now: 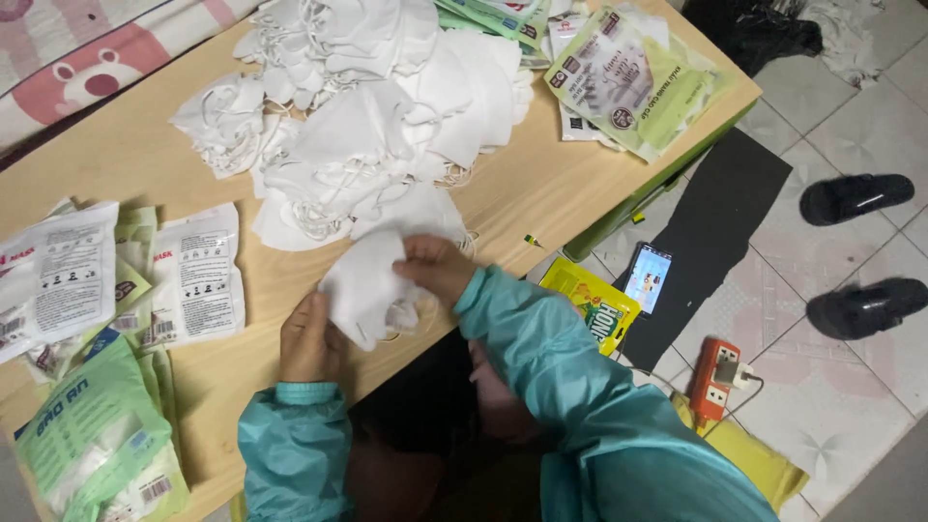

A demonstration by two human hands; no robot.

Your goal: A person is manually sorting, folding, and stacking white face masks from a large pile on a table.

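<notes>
While both hands (311, 338) (437, 268) grip a white mask (365, 290) at the table edge (406, 353), the mask pile (367, 116) crowds behind.

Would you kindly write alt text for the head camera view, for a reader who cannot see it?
A person in teal sleeves holds a white face mask between the left hand and right hand at the edge of a wooden table. A heap of white masks lies beyond, with printed mask packets to the left.

Both arms in teal sleeves reach forward. The left hand (311, 338) is curled, knuckles up, fingers pinched shut. The right hand (437, 268) bends inward at the wrist, fingers gripping.
</notes>
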